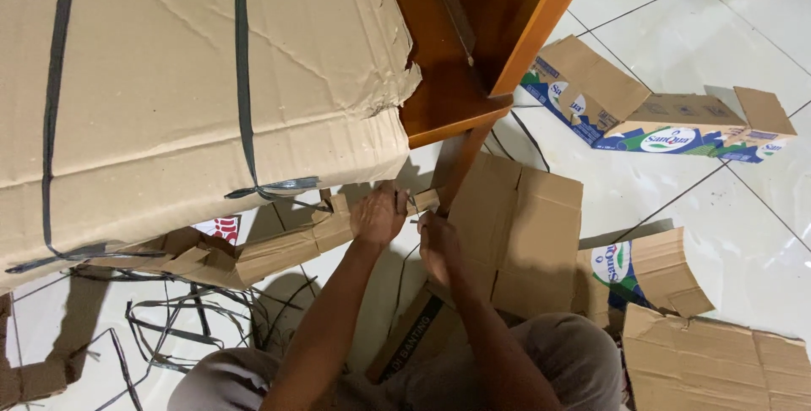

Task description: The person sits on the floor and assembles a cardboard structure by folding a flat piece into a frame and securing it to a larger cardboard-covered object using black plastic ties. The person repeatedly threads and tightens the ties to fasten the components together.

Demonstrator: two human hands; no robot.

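Note:
My left hand [378, 215] is closed on the end of a torn strip of brown cardboard [279, 246] that runs left under a big strapped cardboard carton [169, 81]. My right hand [437, 238] is curled just to its right, fingers closed near the foot of a dark wooden leg [456, 166]; what it grips is hidden. The leg belongs to an orange-brown wooden piece of furniture [473, 31] partly sticking out of the torn carton. Black plastic straps [245, 81] wrap the carton.
Flattened cardboard sheets [524, 234] lie on the white tiled floor [718, 208] under my hands. Printed blue-and-white box pieces [667, 128] lie at the right. Loose black straps [169, 326] tangle at the lower left. My knees [574, 360] are at the bottom.

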